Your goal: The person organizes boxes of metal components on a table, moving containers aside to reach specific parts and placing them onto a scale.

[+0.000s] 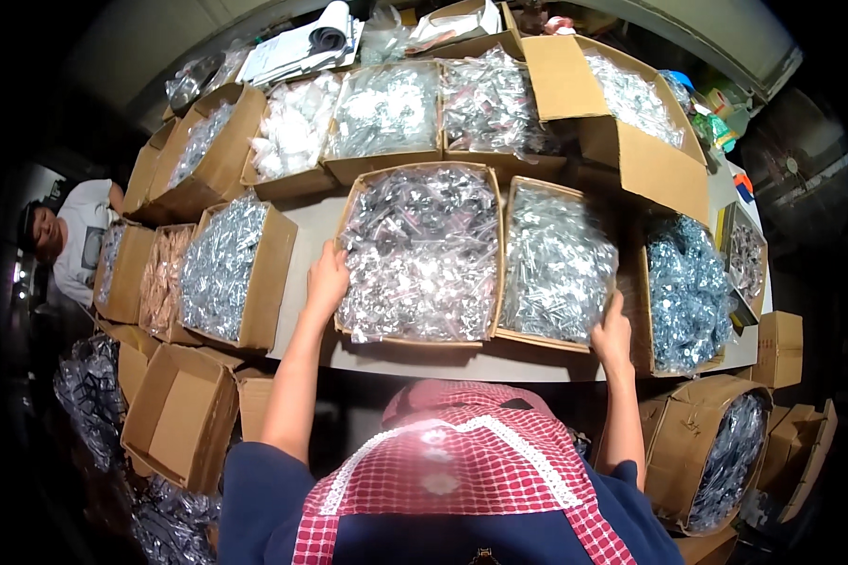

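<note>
Two cardboard boxes stand side by side on the table in front of me. The larger box (497, 282) is full of small clear plastic bags (419, 254) with shiny and dark parts inside. Against its right side sits a narrower box (537, 344), heaped with clear bags (558, 264) of silvery, rod-like pieces. My left hand (328, 278) grips the left wall of the larger box, its fingers partly hidden behind the edge. At the narrower box's right front corner, my right hand (612, 331) is closed on the wall.
More filled boxes line the table's back, including an open-flapped box (664, 174). A box of bluish packets (683, 301) stands right, another box (269, 282) left. Below the table are an empty carton (179, 405) and a filled carton (688, 433). A person (80, 235) is at far left.
</note>
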A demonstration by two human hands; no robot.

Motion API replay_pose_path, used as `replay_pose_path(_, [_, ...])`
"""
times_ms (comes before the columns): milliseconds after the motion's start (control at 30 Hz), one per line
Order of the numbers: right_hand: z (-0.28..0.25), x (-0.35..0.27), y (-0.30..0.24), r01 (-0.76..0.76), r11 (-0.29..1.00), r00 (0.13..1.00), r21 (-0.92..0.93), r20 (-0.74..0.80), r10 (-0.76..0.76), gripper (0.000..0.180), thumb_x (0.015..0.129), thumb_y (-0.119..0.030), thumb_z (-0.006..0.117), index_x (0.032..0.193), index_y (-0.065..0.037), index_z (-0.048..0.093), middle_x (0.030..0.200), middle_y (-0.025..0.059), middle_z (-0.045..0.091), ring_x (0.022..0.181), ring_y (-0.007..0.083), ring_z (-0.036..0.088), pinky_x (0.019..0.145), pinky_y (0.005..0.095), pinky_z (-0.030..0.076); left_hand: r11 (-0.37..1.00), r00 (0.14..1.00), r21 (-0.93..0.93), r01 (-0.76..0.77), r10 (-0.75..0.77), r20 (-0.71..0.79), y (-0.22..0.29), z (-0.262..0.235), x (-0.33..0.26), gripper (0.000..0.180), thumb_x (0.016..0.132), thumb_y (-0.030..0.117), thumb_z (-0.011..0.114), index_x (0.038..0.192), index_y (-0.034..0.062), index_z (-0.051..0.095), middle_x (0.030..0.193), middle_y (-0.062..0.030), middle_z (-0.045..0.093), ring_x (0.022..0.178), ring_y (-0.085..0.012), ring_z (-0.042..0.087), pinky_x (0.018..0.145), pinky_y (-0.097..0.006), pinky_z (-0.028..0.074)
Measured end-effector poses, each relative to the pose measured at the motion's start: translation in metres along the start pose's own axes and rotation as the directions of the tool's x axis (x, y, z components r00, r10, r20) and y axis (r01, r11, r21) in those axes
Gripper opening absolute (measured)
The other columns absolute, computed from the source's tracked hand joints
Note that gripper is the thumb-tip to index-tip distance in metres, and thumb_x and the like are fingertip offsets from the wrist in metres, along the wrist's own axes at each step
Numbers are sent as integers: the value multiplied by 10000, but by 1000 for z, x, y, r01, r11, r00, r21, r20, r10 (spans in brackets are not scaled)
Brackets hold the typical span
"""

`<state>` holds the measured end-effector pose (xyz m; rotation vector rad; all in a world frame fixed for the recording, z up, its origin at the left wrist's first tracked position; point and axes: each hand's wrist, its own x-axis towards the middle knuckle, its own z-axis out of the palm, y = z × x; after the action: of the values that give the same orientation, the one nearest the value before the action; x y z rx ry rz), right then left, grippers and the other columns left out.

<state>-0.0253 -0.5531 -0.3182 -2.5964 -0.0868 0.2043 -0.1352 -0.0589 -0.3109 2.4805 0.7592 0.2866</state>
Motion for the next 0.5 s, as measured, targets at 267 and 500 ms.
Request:
replay_pose_path(267, [-21, -56, 50, -138, 986, 970, -89, -215, 116, 429, 935, -124, 535, 1355, -134, 449, 921, 282, 674, 850, 483, 641, 723, 552, 480, 997, 998, 77, 18, -23, 61, -3, -2, 0, 277, 990, 272, 474, 1154, 52, 514, 927, -294, 661, 899, -518, 604, 786, -576, 450])
replay_pose_path(500, [-18, -74, 51, -96, 991, 914, 94, -386, 125, 256, 980, -252, 548, 1132, -63, 629, 815, 232, 648, 732, 382, 642, 679, 432, 486, 995, 998, -87, 56, -55, 17, 2, -1, -5, 324, 984, 276, 490, 1207, 48, 549, 977, -267, 673, 951, -479, 620, 810, -512, 469])
